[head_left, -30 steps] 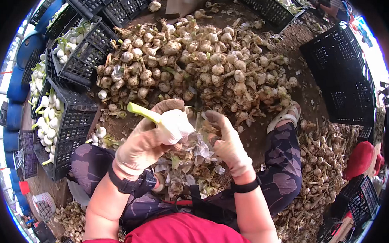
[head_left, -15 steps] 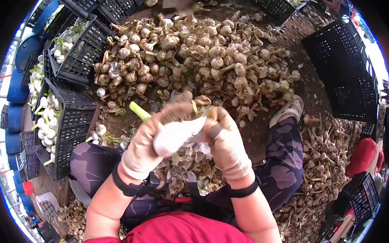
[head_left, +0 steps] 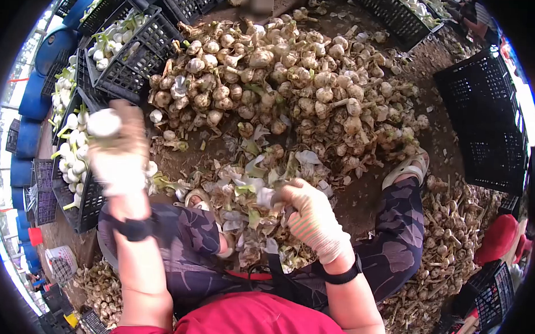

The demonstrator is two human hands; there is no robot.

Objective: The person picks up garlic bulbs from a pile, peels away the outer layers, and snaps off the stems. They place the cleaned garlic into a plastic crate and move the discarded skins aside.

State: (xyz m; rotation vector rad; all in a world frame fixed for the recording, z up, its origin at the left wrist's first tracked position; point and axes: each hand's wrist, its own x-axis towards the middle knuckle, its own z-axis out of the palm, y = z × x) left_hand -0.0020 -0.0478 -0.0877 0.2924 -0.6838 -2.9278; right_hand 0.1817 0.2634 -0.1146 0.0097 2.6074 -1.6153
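Note:
My left hand (head_left: 119, 156), gloved and blurred by motion, is closed around a peeled white garlic bulb (head_left: 104, 123). It is over the near side of a black crate (head_left: 92, 199) of clean white garlic at the left. Above the heap of loose skins (head_left: 248, 210) between my legs is my right hand (head_left: 316, 219), also gloved, its fingers curled together. A small pale grey bit shows at those fingertips; what it is I cannot make out. Beyond both hands spreads a large pile of unpeeled garlic (head_left: 294, 79) with dirty skins and dry stalks.
More black crates of white garlic (head_left: 116, 41) stand at the upper left, beside blue barrels (head_left: 34, 100). Tall black crates (head_left: 487, 116) stand at the right. Another garlic pile (head_left: 447, 238) lies beside my leg at the right. A red rounded object (head_left: 496, 240) is past it.
My hands, together on the garlic bulb before, are now apart. The left has carried the bulb leftward to the crate; the right has dropped slightly toward the skins. The view has shifted a little.

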